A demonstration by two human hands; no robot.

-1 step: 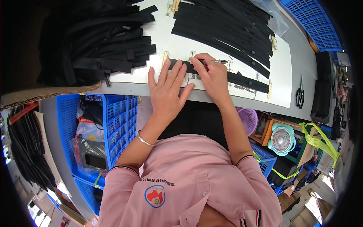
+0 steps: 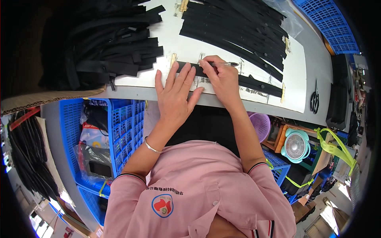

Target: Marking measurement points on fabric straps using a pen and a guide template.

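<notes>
A black zipper strip lies lengthwise along the near edge of a white board, partly covered by my hands. My left hand rests flat on the strip's left part, fingers spread and thumb out to the side. In my right hand is a pen, pinched between thumb and fingers, its back end pointing right. The pen's tip is hidden by the fingers, close to the strip's upper edge, near a dark mark on the board.
Several black zipper strips lie side by side farther back on the board. A thick pile of black zipper strips spreads at left. Black scissors lie at right. Blue crates and a small teal fan sit below the table edge.
</notes>
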